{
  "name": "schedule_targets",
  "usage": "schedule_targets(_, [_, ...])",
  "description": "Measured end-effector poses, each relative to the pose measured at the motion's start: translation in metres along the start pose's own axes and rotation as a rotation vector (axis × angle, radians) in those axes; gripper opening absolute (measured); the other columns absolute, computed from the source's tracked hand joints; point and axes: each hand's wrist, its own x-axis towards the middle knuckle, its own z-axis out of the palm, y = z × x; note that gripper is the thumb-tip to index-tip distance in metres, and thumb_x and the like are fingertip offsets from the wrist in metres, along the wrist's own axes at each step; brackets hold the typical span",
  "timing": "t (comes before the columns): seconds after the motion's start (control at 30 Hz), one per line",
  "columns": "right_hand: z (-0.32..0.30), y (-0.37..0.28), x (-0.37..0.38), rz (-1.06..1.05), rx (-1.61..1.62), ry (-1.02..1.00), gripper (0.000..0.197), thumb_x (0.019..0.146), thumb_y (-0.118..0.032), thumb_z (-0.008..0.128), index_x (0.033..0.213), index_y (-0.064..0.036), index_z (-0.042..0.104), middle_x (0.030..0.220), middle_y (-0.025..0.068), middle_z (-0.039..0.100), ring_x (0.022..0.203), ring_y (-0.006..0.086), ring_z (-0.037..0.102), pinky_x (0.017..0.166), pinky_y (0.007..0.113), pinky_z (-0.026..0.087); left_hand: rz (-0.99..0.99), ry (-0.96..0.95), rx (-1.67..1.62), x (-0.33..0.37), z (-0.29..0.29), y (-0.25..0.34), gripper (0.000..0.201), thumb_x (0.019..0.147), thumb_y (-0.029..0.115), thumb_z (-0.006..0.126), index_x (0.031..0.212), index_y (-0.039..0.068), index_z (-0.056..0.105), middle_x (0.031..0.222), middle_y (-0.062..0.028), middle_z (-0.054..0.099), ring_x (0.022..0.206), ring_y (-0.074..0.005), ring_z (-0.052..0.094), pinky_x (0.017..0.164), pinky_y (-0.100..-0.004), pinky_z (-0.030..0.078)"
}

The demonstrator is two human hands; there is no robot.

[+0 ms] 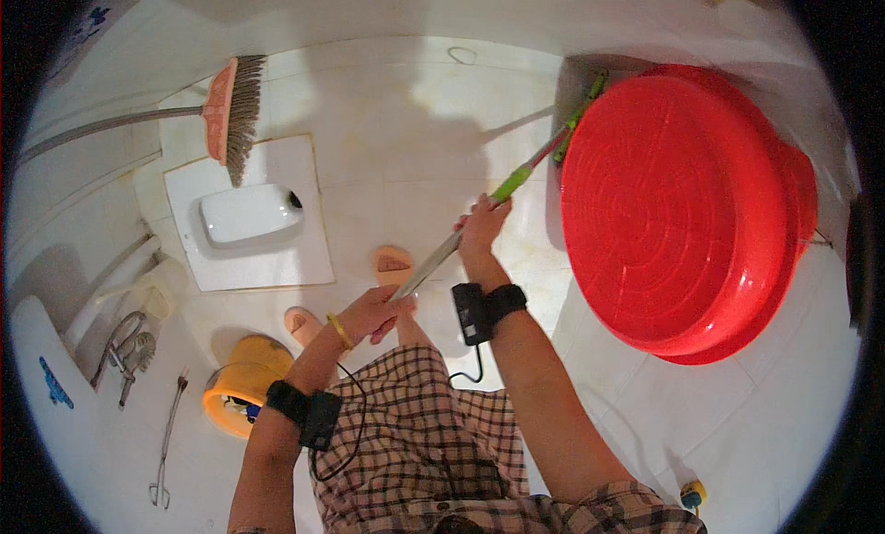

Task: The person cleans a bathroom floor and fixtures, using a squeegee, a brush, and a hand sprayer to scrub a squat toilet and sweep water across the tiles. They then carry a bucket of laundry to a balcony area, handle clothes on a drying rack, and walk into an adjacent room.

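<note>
The left hand (372, 312) curls around the lower end of a pale pole (440, 259) near the middle of the frame, while the right hand (484, 226) is wrapped around it farther up, just below a green sleeve (511, 184). Both hands are closed on the pole, though some of the left fingers are hidden, so how firmly they press is hard to tell. The pole slants from the centre toward the upper right, where its green head (583, 117) lies close beside a large red tub (650, 211); whether the two touch cannot be told from this angle. The step in hand looks like guiding the green head along the corner by the tub with a two-handed grip. The next move seems to call for the right hand to steer and the left to steady the end, with care not to knock the tub, which shows its ringed underside. At the upper left a broom (218, 115) points its bristles over a squat toilet (247, 213) set in the floor, and at the lower left an orange bucket (263, 361) stands near the person's slippers (392, 260), a few small things inside it.
</note>
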Motion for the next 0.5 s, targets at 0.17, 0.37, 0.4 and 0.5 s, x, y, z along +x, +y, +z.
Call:
schedule_targets(0.17, [-0.024,-0.035,0.054,0.027,-0.250,-0.047,0.066,0.078,-0.008,0.047,0.128,-0.0188,0.006,0.071,0.0105,0.044,0.040,0.0174,0.044,0.032,0.030,0.042,-0.063,0.035,-0.164,0.033,0.040,0.019,0.030,0.081,0.039,0.050,0.085,0.009,0.051,0.043,0.0033,0.036,0.030,-0.0068,0.031,0.027,-0.0217,0.026])
schedule_targets(0.37, [-0.067,-0.012,-0.036,0.020,-0.658,-0.220,0.081,0.073,-0.001,0.045,0.131,-0.0205,-0.009,0.067,0.0169,0.051,0.034,0.0203,0.047,0.028,0.032,0.041,-0.039,0.128,-0.428,-0.051,0.130,-0.047,0.030,0.084,0.036,0.047,0.080,0.006,0.044,0.048,0.0034,0.036,0.033,-0.0065,0.033,0.030,-0.0209,0.030])
schedule_targets(0.4, [-0.061,-0.012,-0.061,0.106,-0.759,-0.239,0.081,0.074,-0.002,0.045,0.131,-0.0226,-0.009,0.067,0.0176,0.053,0.034,0.0207,0.047,0.029,0.032,0.042,0.026,0.138,-0.506,-0.070,0.144,-0.065,0.028,0.086,0.034,0.045,0.082,0.006,0.043,0.048,0.0034,0.035,0.033,-0.0066,0.035,0.030,-0.0211,0.031])
schedule_targets(0.5, [-0.067,0.021,-0.117,0.021,-0.829,-0.505,0.082,0.070,0.000,0.044,0.132,-0.0217,-0.005,0.082,0.0215,0.055,0.042,0.0224,0.053,0.034,0.031,0.045,0.009,0.143,-0.607,-0.123,0.175,-0.098,0.024,0.088,0.032,0.041,0.083,0.008,0.041,0.050,0.0013,0.037,0.036,-0.0087,0.037,0.036,-0.0239,0.037])
